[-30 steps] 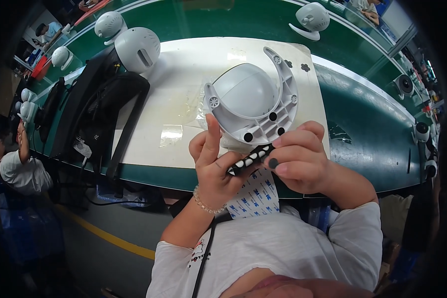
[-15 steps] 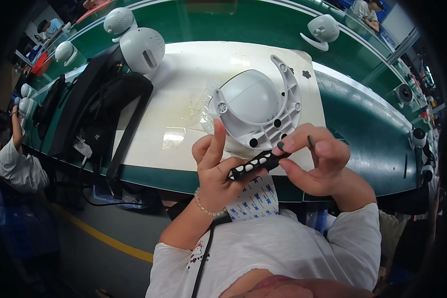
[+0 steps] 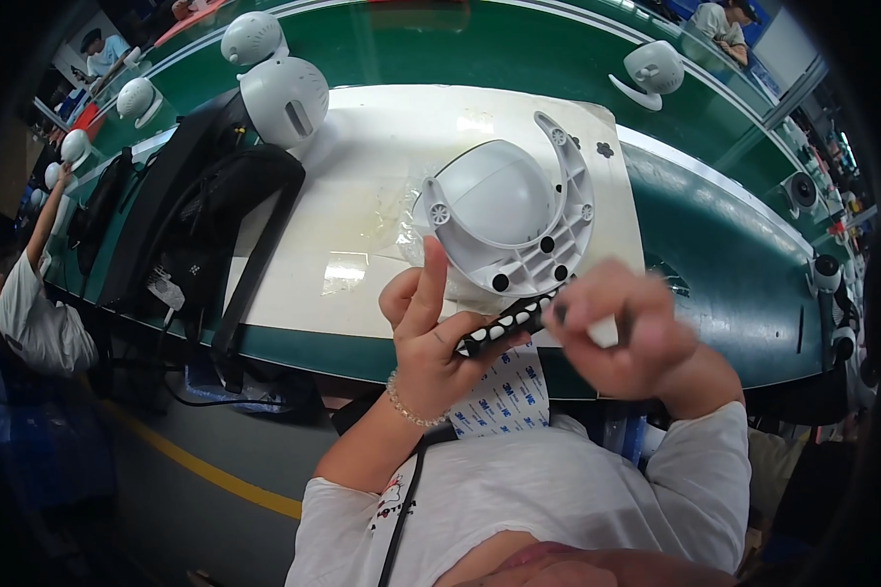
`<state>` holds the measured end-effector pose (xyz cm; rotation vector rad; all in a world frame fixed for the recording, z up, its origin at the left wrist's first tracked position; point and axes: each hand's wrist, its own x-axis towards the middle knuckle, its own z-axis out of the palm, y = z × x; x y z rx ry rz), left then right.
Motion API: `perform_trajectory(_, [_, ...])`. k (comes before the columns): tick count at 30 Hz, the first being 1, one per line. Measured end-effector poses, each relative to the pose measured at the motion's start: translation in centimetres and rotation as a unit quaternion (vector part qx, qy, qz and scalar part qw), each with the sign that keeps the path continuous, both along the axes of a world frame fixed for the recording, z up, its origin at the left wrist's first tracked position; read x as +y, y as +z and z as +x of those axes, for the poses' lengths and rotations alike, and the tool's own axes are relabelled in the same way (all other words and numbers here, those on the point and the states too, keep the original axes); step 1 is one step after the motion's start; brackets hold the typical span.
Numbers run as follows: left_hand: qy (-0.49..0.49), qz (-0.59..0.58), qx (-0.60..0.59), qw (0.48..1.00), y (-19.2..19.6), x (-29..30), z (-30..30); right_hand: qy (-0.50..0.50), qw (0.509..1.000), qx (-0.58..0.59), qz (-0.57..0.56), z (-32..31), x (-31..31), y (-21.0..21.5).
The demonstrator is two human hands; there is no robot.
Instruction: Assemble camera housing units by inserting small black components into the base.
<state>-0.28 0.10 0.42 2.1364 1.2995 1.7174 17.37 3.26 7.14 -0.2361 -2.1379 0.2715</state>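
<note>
My left hand point(image 3: 424, 328) is closed on a sheet of black round pads point(image 3: 504, 330), its index finger raised. White round gaps run along that black strip. Blue-printed white backing paper point(image 3: 504, 396) hangs below it. My right hand point(image 3: 628, 333) is at the strip's right end, its fingers smeared by motion; a small dark spot shows at the fingertips, too blurred to name. Just beyond both hands lies a white dome-shaped device point(image 3: 489, 191) with its ribbed crescent base point(image 3: 519, 269) turned toward me. Several black round pads point(image 3: 500, 283) sit on that base.
A cream board point(image 3: 362, 176) covers part of the green bench point(image 3: 724, 254). Left of it are a black bag point(image 3: 181, 205) with straps and another white device point(image 3: 286, 98). More white devices point(image 3: 653, 68) stand farther off. A co-worker point(image 3: 44, 303) sits at the left.
My right hand has shifted slightly down and is now blurred by movement. The left hand still holds the pad sheet in nearly the same place. The co-worker's arm at left has reached farther up.
</note>
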Motion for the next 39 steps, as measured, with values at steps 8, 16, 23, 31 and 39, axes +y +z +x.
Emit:
perform_trajectory(8, [0.005, -0.008, 0.005, 1.0, 0.1, 0.0, 0.1, 0.007, 0.995, -0.015, -0.103, -6.0, 4.5, 2.8])
perform_trajectory(16, [-0.002, -0.006, -0.003, 1.0, 0.0, -0.3, 0.0, -0.039, 0.991, -0.088, -0.092, -6.2, 3.4, 3.9])
perform_trajectory(23, [-0.019, -0.027, 0.034, 0.999, 0.2, -0.3, -0.7, -0.057, 0.984, -0.168, 0.034, -6.2, 2.8, 4.4])
perform_trajectory(31, [-0.022, -0.034, 0.043, 0.998, 0.4, -0.1, -0.8, -0.027, 0.967, -0.251, -0.02, -4.0, 2.6, 5.4])
perform_trajectory(39, [0.032, -0.012, 0.062, 0.998, -0.3, -0.7, 0.1, -0.469, 0.874, -0.101, 0.082, 16.3, 19.2, -7.2])
